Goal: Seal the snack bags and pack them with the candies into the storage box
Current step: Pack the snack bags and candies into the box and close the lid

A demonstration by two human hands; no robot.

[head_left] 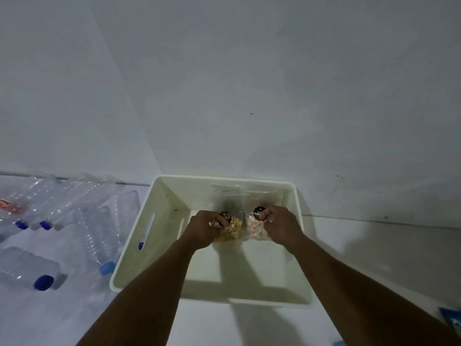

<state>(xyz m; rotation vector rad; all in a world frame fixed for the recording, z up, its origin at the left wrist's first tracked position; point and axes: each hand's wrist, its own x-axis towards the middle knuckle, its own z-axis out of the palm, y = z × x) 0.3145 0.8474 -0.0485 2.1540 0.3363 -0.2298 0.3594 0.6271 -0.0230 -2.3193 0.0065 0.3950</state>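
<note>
Within the white storage box (225, 179), a yellow snack bag (234, 231) and a dark candy (224, 217) are gripped by the curled left hand (205, 229); a pastel snack bag (257, 228) and second dark candy (258, 213) are gripped by the right hand (280, 226). Plastic bottles (97, 236) lie alongside.

Bare left hand (203, 231), bare right hand (279, 227); forearms (154, 283) unsleeved to frame edge.

Dim bluish light, soft overall blur, wide-angle bending at edges, arm shadows inside box (172, 196)
</note>
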